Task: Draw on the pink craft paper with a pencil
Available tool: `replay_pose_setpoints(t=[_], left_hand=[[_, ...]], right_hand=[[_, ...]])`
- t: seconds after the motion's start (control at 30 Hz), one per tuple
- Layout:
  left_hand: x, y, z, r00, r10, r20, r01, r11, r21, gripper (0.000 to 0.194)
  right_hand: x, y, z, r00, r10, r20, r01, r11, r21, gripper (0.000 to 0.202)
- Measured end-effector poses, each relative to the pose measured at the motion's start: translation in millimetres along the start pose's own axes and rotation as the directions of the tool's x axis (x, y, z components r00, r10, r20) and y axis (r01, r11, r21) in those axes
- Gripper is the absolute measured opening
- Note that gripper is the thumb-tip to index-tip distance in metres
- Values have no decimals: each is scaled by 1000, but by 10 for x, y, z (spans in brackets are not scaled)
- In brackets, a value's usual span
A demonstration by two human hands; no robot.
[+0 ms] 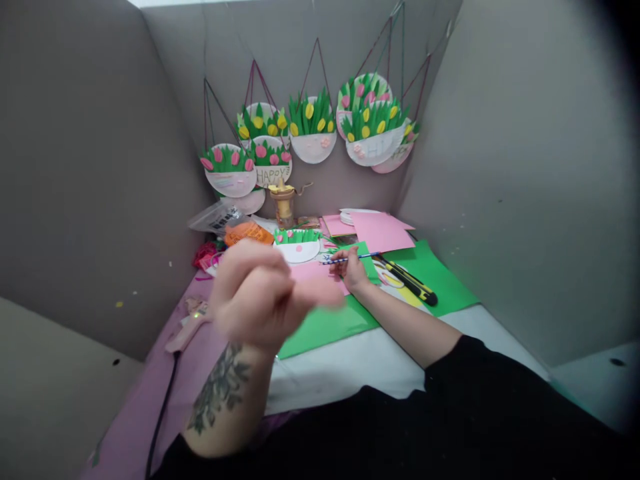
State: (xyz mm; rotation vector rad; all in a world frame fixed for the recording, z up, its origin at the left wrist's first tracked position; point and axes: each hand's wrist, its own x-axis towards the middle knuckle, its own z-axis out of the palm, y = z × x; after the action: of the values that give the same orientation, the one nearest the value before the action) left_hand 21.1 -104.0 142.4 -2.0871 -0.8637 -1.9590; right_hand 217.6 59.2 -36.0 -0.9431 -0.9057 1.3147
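Note:
My left hand is raised close to the camera, its fingers curled into a fist and the thumb pointing right. It is slightly blurred, and I see nothing in it. Over the table my right hand grips a thin blue-and-white patterned pencil, which lies nearly level across the fingers. Beneath and beside that hand are a pink sheet and green paper. Just behind my left hand sits a white half-plate pocket with green paper grass and small pink flowers.
A yellow-and-black box cutter lies right of my right forearm. On the left rests a pink glue gun with a black cord. An orange bag, a jar with twine and pink paper stand behind. Paper-plate flower baskets hang on the back wall.

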Motion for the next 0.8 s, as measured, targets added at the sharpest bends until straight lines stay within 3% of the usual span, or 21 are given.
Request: replay_pose_setpoints(t=[0.03, 0.1, 0.13, 0.23, 0.27, 0.3, 0.37, 0.67, 0.8], left_hand=[[2, -225, 201, 1000, 12, -1, -12, 999, 45, 36], [-113, -670, 561, 963, -148, 225, 99, 972, 213, 34], [-220, -865, 698, 900, -248, 358, 140, 943, 301, 33], [-610, -1259, 911, 611, -485, 626, 171, 853, 493, 22], [-724, -1326, 928, 535, -504, 678, 162, 849, 503, 18], [-816, -1369, 930, 498, -509, 702, 161, 850, 502, 18], [-931, -1407, 911, 471, -478, 742, 177, 875, 452, 23], [-1087, -1523, 949, 424, -371, 826, 236, 926, 295, 32], [-1105, -1551, 962, 423, -360, 831, 249, 929, 275, 34]], right_hand=[[-10, -2, 6, 1000, 2, 17, -2, 1000, -11, 66], [-28, -8, 24, 999, 0, 49, 2, 999, -54, 61], [-35, -14, 34, 998, -7, 61, 12, 996, -83, 56], [-39, -39, 41, 996, -61, 69, 72, 982, -172, 39], [-38, -51, 32, 995, -78, 67, 90, 975, -201, 35], [-38, -63, 15, 994, -89, 69, 103, 968, -228, 33], [-45, -84, -30, 992, -90, 91, 113, 954, -279, 29], [-117, -73, -120, 981, -89, 171, 152, 904, -401, 26], [-149, -85, -87, 962, -161, 222, 259, 795, -548, 21]])
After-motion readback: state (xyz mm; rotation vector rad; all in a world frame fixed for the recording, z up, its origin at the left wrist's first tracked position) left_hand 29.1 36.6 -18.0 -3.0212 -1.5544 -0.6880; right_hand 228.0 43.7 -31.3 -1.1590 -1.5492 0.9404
